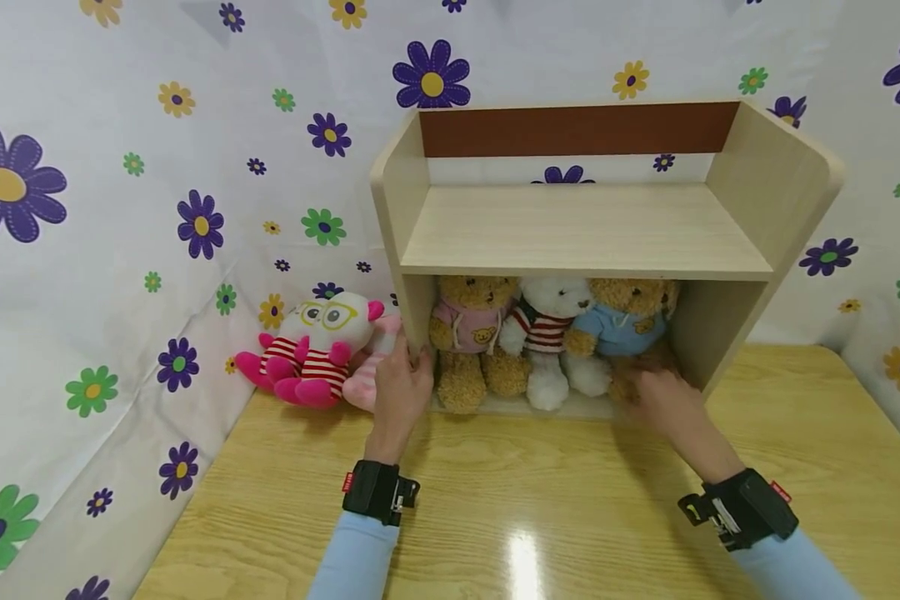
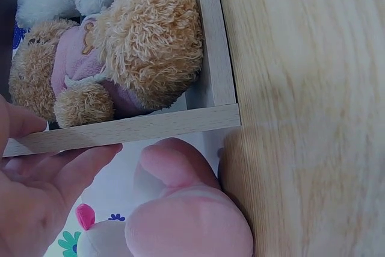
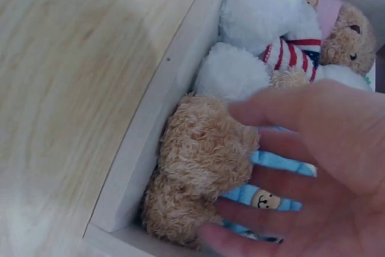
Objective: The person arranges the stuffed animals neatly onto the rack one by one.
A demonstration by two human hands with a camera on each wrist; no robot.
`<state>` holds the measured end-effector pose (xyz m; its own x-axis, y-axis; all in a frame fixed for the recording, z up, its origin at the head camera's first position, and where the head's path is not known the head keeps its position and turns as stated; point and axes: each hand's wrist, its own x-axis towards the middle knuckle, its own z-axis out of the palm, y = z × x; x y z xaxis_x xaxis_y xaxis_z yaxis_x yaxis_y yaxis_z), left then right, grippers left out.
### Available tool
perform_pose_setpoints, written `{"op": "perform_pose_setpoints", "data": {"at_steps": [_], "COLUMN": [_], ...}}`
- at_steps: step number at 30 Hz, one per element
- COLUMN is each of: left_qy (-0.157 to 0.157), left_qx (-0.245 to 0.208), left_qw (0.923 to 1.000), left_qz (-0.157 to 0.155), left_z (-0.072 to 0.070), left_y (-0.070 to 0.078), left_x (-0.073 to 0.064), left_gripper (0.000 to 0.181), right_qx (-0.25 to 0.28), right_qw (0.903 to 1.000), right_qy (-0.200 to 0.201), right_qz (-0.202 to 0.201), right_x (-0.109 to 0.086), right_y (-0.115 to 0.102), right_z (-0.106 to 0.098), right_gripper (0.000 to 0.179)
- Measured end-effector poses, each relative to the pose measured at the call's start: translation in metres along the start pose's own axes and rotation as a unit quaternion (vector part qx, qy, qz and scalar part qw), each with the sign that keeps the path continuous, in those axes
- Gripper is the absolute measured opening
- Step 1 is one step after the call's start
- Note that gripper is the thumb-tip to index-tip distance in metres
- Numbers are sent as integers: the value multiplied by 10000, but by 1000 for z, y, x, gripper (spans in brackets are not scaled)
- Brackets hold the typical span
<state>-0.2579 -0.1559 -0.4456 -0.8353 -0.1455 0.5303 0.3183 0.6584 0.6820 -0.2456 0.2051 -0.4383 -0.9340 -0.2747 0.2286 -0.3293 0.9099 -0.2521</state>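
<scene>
A pale wooden shelf (image 1: pixel 585 229) stands on the table, and three teddy bears sit in its lower compartment. The leftmost bear (image 1: pixel 480 332) wears pink, the white bear (image 1: pixel 546 333) in the middle a striped top, and the right bear (image 1: pixel 619 332) a blue hoodie. My left hand (image 1: pixel 402 392) grips the front edge of the shelf's left side panel (image 2: pixel 132 129), thumb inside and fingers outside. At the blue-clad bear's legs (image 3: pixel 204 154) is my right hand (image 1: pixel 663 398), its fingers extended across the bear's front in the right wrist view. Whether the fingertips press it is hard to tell.
Left of the shelf lie a pink-and-white plush toy with yellow glasses (image 1: pixel 330 346) and a pale pink plush toy (image 2: pixel 189 221). A wooden table (image 1: pixel 495 500) supports everything. Behind hangs a flower-patterned cloth (image 1: pixel 232 167).
</scene>
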Motion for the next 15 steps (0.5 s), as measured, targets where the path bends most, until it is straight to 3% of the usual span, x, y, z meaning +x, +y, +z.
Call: {"op": "perform_pose_setpoints", "data": {"at_steps": [3,7,15], "left_qy": [-41,-82,-132], "left_qx": [-21,5,75], "left_qw": [10000,10000,9999], "left_qz": [-34,-31,-17], "left_z": [-1,-2,-2], "left_y": [0,0,1], "left_x": [0,0,1], "left_gripper": [43,43,40], "right_qx": [-107,-45,10], "right_qw": [9984,9959,9979], "right_qy": [-551,-900,-648], "right_qz": [-33,94,23], "right_x": [-4,-3,-3], "right_y": [-1,-1,4], "right_z": [0,2,4], "right_gripper": [17,14,26]}}
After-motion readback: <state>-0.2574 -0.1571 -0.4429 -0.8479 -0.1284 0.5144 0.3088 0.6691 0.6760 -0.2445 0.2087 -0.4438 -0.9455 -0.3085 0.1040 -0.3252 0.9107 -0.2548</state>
